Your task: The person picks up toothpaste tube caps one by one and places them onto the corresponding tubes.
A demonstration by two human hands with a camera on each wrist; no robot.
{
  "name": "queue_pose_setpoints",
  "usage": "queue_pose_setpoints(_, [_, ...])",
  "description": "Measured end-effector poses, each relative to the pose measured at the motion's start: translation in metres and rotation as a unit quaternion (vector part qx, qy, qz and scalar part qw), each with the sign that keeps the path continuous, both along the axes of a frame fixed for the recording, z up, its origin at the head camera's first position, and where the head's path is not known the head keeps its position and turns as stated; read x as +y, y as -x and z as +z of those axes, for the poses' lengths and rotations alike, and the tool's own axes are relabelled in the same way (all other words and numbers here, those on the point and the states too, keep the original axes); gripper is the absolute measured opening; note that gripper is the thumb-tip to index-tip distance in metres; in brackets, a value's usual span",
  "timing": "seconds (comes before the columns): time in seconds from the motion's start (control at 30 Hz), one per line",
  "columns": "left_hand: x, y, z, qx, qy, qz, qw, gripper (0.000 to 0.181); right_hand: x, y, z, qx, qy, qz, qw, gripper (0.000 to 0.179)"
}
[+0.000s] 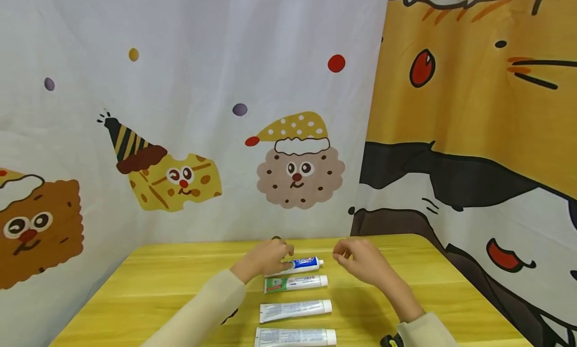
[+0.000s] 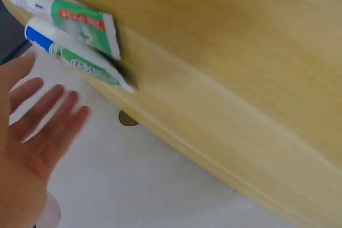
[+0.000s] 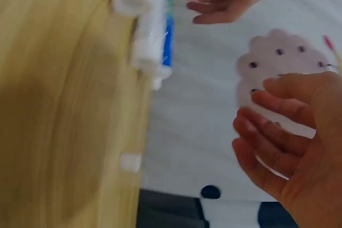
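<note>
A blue, green and white toothpaste tube (image 1: 305, 263) lies farthest back of several tubes, its narrow bare nozzle pointing right. My left hand (image 1: 267, 259) hovers over its flat end, fingers spread and relaxed in the left wrist view. A green and white toothpaste tube (image 1: 295, 283) lies just in front of it. To the right of the nozzle, my right hand (image 1: 360, 259) is held above the table, fingers loosely bent around nothing. In the right wrist view a small white cap (image 3: 131, 162) sits on the table near its far edge, apart from the blue tube.
Two whitish tubes, one in the middle (image 1: 295, 311) and one nearest me (image 1: 295, 337), lie with white caps to the right. The yellow wood-grain table (image 1: 180, 287) ends at a cartoon-printed curtain (image 1: 194, 86). A black and yellow object (image 1: 391, 341) shows by the right sleeve.
</note>
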State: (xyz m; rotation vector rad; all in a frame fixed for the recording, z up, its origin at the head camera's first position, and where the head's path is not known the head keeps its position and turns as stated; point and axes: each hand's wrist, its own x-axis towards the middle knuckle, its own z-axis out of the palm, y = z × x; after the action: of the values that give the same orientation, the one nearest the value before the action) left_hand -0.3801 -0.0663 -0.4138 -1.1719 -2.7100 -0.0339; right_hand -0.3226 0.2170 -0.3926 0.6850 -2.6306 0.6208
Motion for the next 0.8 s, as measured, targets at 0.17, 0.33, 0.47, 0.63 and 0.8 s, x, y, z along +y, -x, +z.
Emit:
queue_pose_setpoints(0.17, [0.005, 0.007, 0.003, -0.054, 0.041, 0.045, 0.9967, 0.041, 0.005, 0.03, -0.006, -0.026, -0.066, -0.032, 0.997, 0.01])
queue_pose_setpoints(0.33, [0.015, 0.012, -0.007, -0.08, 0.059, 0.077, 0.9921, 0.049, 0.014, 0.051, -0.018, -0.112, -0.139, -0.024, 0.9837, 0.018])
queue_pose_setpoints(0.47, [0.024, 0.012, -0.014, -0.092, 0.072, 0.083, 0.9898, 0.044, 0.024, 0.059, -0.028, -0.2, -0.128, -0.015, 0.9713, 0.012])
queue_pose_setpoints(0.63, [0.033, 0.011, -0.016, -0.079, 0.083, 0.084, 0.9898, 0.034, 0.033, 0.065, -0.037, -0.277, -0.064, -0.031, 0.9583, 0.014])
queue_pose_setpoints(0.8, [0.038, 0.012, -0.019, -0.089, 0.075, 0.09, 0.9891, 0.028, 0.032, 0.066, -0.04, -0.283, -0.044, -0.018, 0.9579, 0.014])
